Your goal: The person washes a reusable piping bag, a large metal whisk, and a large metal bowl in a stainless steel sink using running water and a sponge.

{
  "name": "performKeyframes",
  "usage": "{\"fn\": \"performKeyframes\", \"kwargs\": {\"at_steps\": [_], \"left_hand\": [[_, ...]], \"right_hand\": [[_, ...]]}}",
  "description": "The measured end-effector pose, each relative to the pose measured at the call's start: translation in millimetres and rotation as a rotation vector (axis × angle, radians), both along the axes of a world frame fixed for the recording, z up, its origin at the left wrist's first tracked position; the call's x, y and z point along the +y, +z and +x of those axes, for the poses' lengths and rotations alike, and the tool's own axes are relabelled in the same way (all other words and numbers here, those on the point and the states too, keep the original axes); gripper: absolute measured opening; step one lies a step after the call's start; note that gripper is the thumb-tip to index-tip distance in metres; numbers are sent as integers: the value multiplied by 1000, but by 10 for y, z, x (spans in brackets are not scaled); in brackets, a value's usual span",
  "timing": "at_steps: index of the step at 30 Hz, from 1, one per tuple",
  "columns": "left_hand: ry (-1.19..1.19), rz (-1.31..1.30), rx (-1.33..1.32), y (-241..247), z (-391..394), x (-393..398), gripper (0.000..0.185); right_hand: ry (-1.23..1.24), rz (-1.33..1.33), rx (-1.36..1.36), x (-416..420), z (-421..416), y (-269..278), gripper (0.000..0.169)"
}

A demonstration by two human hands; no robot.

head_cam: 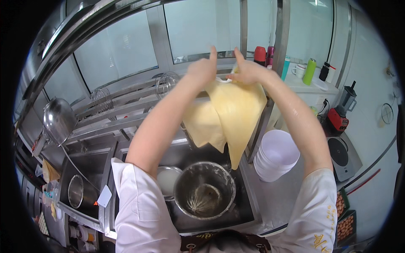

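Both my arms reach forward over the sink to the metal rack. My left hand [202, 69] and my right hand [248, 69] are at the top of a yellow sheet-like piece, perhaps a piping bag or cloth [239, 110], which hangs in pointed folds from the rack. Each hand has a finger pointing up; whether the other fingers grip the piece is blurred. Below, a steel mixing bowl [232, 196] with pale residue stands in the sink, holding a wire whisk [196, 205] and a smaller round vessel. Left of it lies a round dish of whitish liquid [167, 180].
Stacked white buckets [275, 158] stand right of the sink [253, 202]. More whisks [166, 83] and a hanging steel bowl [58, 120] are at the rack's left. A blender [340, 117], an induction cooker [340, 155] and egg crates [345, 226] are far right.
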State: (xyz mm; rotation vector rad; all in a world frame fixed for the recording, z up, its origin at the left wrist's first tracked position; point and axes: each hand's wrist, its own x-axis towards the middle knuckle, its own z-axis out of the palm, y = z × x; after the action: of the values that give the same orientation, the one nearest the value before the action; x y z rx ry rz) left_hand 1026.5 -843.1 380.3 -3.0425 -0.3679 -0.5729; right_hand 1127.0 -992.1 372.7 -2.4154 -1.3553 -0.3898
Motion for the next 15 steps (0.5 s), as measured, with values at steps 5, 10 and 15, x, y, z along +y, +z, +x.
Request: {"fn": "performKeyframes", "kwargs": {"at_steps": [5, 10, 15], "left_hand": [[-123, -161, 297, -401, 306, 66, 68], [107, -532, 297, -644, 476, 347, 76], [54, -135, 259, -424, 278, 232, 61]], "right_hand": [[-6, -235, 285, 254, 491, -468, 66], [-149, -271, 397, 386, 563, -518, 62], [-230, -269, -133, 279, 213, -314, 48]]}}
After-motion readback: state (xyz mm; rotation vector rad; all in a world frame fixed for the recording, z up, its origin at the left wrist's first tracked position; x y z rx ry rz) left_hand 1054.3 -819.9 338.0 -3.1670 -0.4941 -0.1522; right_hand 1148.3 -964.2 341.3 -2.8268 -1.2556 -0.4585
